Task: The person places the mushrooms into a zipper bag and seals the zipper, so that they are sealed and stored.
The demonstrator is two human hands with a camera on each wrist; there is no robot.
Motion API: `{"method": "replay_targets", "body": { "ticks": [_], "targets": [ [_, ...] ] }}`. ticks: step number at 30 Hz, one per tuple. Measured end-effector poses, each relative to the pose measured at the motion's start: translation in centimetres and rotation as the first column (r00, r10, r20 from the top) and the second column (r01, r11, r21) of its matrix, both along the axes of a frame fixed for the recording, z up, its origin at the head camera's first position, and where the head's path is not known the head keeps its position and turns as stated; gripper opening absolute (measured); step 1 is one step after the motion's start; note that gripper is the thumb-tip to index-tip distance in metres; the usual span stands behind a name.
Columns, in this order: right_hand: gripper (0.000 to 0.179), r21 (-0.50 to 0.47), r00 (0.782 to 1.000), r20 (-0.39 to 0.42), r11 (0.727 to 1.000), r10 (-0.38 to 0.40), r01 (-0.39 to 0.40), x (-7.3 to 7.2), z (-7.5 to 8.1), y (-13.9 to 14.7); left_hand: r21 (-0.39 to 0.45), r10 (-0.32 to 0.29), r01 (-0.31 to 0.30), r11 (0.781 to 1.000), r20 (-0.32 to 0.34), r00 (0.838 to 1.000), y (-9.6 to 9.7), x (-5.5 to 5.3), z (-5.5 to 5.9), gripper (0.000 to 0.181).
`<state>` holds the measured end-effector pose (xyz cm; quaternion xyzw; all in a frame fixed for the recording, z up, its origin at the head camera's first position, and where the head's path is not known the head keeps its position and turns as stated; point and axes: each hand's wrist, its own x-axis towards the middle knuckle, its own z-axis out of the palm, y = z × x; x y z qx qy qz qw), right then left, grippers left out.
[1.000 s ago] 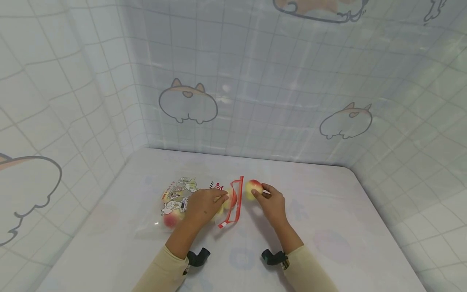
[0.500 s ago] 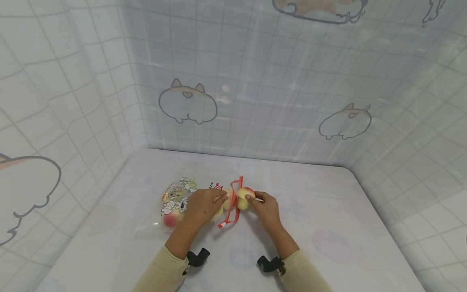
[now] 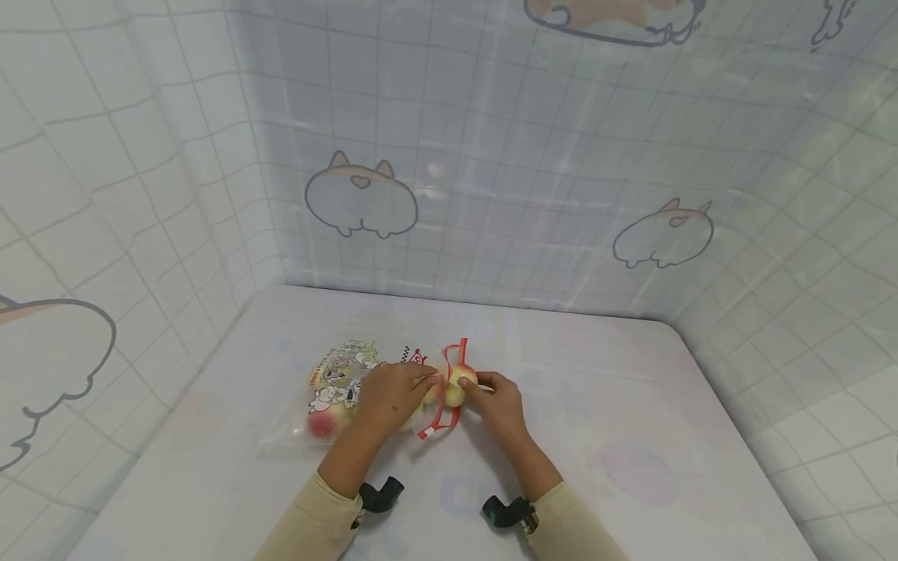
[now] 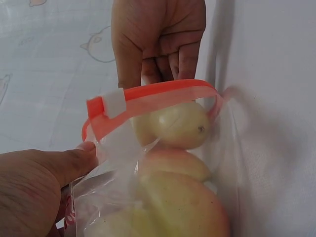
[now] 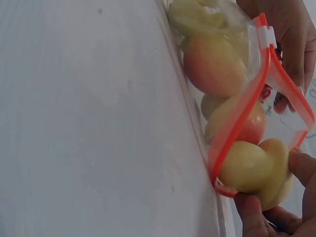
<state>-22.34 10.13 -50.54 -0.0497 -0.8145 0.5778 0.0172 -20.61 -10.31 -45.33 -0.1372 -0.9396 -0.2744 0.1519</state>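
A clear zip bag (image 3: pixel 347 370) with printed cartoon animals lies on the table, holding several yellow-and-red fruits (image 5: pixel 215 64). Its mouth, edged by a red zip strip (image 4: pixel 163 91) with a white slider (image 4: pixel 114 102), gapes toward the right. My left hand (image 3: pixel 389 393) pinches the bag's film near the mouth, thumb on top. With thumb and fingers, my right hand (image 3: pixel 498 401) grips a pale yellow, red-blushed fruit with rounded lobes (image 5: pixel 252 168). That fruit sits in the mouth, partly inside, close against the fruits within. Some bagged fruits are hidden behind my left hand.
The white table (image 3: pixel 596 389) has faint printed shapes. Grid-patterned curtains (image 3: pixel 491 195) with cartoon dog drawings stand behind and at both sides. A black curved piece (image 3: pixel 382 495) is fixed at each wrist.
My right hand has moved left and slightly down, bringing its fruit from beside the bag into the mouth. The left hand holds its place on the bag.
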Motion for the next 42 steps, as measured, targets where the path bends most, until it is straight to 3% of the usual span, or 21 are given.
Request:
{"method": "replay_targets", "body": {
  "ticks": [14,25,32,42],
  "targets": [
    [0.050,-0.019,0.996,-0.028,0.997,0.081,-0.081,0.5,-0.1,-2.1,-0.029,0.009,-0.010,1.000,-0.026,1.000,0.2,0.1,-0.1,0.020],
    [0.049,0.074,0.994,-0.069,0.994,0.089,-0.084,0.7,-0.5,-2.4,-0.024,0.019,-0.019,1.000,0.013,1.000,0.2,0.3,0.1,0.018],
    [0.027,0.045,0.989,-0.101,0.994,0.105,-0.101,0.5,-0.7,-2.5,-0.033,0.018,-0.017,0.999,0.034,0.999,0.2,0.3,0.0,0.020],
    [0.029,0.020,0.986,-0.093,0.990,0.139,-0.138,0.5,-0.8,-2.2,-0.027,0.016,-0.014,1.000,0.051,0.999,0.3,0.3,-0.1,0.021]
  ]
}}
